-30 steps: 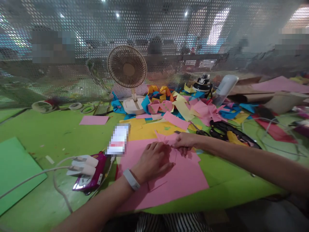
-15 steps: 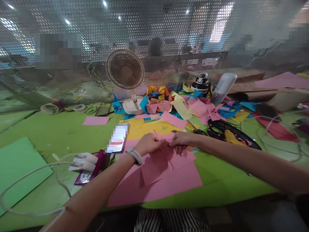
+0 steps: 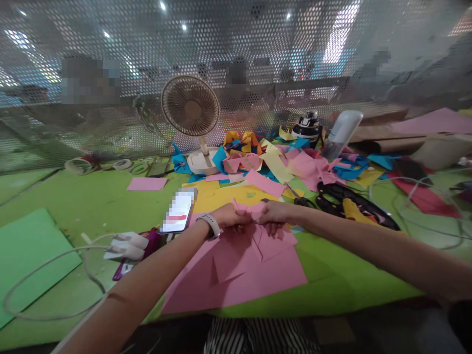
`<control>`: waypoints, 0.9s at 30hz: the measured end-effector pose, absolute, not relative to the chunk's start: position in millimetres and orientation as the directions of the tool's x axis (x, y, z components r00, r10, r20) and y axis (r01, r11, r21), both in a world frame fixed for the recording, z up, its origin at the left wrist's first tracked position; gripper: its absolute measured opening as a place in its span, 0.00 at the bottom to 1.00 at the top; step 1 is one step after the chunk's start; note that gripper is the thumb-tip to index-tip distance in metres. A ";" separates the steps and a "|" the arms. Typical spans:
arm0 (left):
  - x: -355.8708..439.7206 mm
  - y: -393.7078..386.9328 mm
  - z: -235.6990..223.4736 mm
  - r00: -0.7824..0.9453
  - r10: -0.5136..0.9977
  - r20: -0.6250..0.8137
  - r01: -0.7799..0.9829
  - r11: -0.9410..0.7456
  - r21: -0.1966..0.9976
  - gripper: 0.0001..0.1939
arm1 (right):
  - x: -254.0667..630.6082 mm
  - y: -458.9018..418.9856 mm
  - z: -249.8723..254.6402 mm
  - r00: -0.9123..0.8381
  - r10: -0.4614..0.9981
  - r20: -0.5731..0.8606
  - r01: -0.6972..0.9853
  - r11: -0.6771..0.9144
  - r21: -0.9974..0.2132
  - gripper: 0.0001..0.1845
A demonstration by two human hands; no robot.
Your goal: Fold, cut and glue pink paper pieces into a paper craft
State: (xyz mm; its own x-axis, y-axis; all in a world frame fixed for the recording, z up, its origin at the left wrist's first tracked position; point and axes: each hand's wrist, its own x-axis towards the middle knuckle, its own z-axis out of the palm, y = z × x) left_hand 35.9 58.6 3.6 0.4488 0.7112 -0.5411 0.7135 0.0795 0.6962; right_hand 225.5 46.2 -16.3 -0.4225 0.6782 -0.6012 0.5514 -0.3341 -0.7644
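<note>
A folded piece of pink paper (image 3: 255, 210) is pinched between my two hands, its creased parts hanging below my fingers. My left hand (image 3: 229, 216), with a pale watch strap at the wrist, grips its left side. On the other side my right hand (image 3: 276, 213) holds it between thumb and fingers, the lower fingers curled. Underneath, large pink sheets (image 3: 265, 280) lie overlapped on the green table (image 3: 332, 275). A yellow sheet (image 3: 214, 199) lies just beyond them. My hands partly hide the folds.
A phone (image 3: 179, 216) and white charger plugs (image 3: 129, 246) with a cable lie to the left. Scissors (image 3: 304, 201) and a black tray-like object (image 3: 356, 204) are on the right. Behind stand a fan (image 3: 191, 108), a heap of coloured paper pieces (image 3: 309, 167) and a clear bottle (image 3: 341, 132).
My left hand has turned a little, its wrist shifting slightly right and up. The folded pink paper between my hands has changed angle. My right hand stays nearly in place.
</note>
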 end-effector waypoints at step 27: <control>32.7 53.8 8.8 0.362 0.796 -0.485 0.688 0.124 0.715 0.16 | 223.3 41.1 -16.1 -0.394 0.714 -0.578 0.514 -0.351 -0.783 0.13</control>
